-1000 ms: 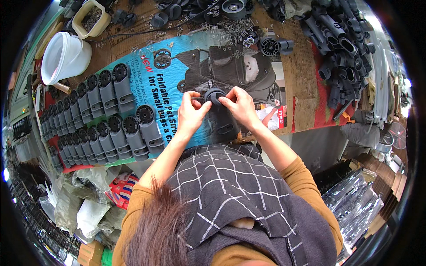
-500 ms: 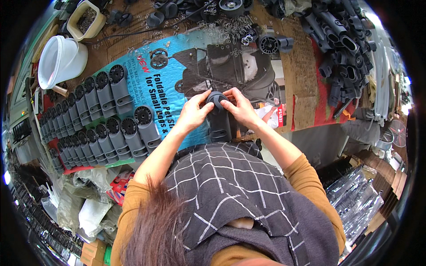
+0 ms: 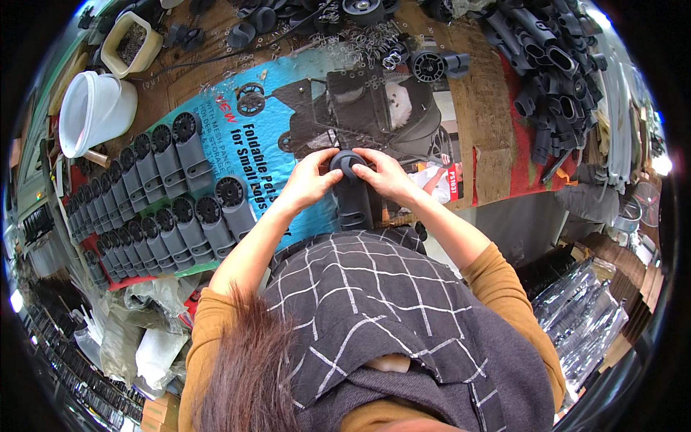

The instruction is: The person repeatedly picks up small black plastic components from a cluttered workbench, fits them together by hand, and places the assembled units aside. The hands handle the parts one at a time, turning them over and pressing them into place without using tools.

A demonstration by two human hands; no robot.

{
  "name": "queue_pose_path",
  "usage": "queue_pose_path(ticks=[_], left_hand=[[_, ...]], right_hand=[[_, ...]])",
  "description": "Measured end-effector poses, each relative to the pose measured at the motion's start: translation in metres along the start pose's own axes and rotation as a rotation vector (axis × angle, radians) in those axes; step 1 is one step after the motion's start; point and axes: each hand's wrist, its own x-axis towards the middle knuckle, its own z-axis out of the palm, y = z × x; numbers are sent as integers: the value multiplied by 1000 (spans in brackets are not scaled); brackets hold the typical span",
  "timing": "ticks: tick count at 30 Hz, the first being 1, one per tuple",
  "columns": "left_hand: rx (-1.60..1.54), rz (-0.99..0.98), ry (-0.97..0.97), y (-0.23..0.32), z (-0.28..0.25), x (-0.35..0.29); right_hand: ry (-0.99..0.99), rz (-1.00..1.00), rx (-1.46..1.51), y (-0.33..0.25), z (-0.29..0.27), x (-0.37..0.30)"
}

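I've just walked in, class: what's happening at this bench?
A person's left hand and right hand hold a dark grey, round plastic piece at the far end of a long, dark grey plastic part. To the left are two rows of grey plastic parts with black round ends; to the right, heaped dark plastic tubes.

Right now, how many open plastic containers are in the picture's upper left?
2: a round white plastic bucket near the left edge, and a rectangular cream plastic tub just beyond it. A pale object, cut off above, may be another.
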Motion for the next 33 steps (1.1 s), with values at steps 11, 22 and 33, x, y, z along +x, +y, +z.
queue_pose_path(ticks=[11,22,33], left_hand=[[597,91,-187,40,-9,8],[656,186,-4,27,4,8],[-220,541,211,60,5,-16]], right_hand=[[-72,137,13,-21,-7,-1],[76,124,-80,-17,3,2],[187,-61,204,-62,32,-54]])
